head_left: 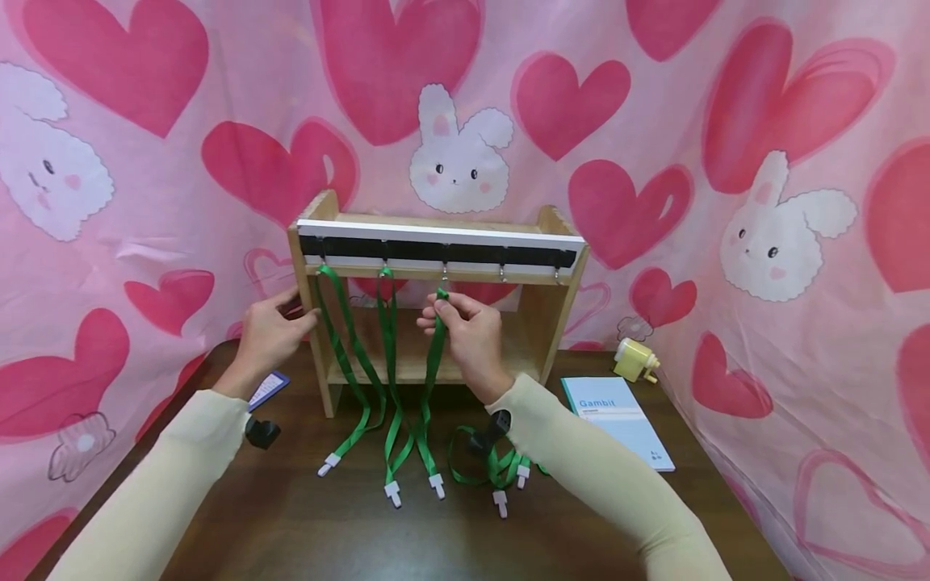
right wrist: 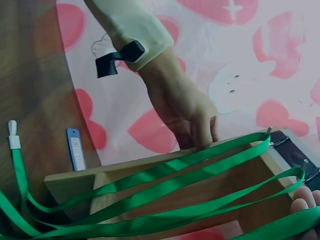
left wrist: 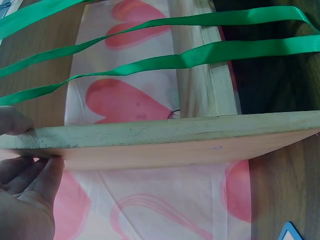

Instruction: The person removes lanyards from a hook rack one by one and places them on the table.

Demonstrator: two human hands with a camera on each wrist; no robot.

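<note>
A wooden shelf rack (head_left: 552, 339) carries a row of metal hooks along a black strip (head_left: 414, 250). Green lanyards (head_left: 352, 339) with white clips hang from the two leftmost hooks. My right hand (head_left: 472, 335) pinches the top of a third green lanyard (head_left: 433, 355) just below the middle hook (head_left: 446, 273); its clip end rests on the table. My left hand (head_left: 272, 335) grips the rack's left side panel (left wrist: 150, 137), thumb on the front edge and fingers behind in the left wrist view. The two right hooks hold no lanyard.
More green lanyards (head_left: 501, 464) lie in a heap on the dark table (head_left: 291, 516), under the right forearm. A white Gambit booklet (head_left: 617, 424) and a yellow pencil sharpener (head_left: 634, 360) are to the right. A blue-edged card (head_left: 267, 389) lies at left.
</note>
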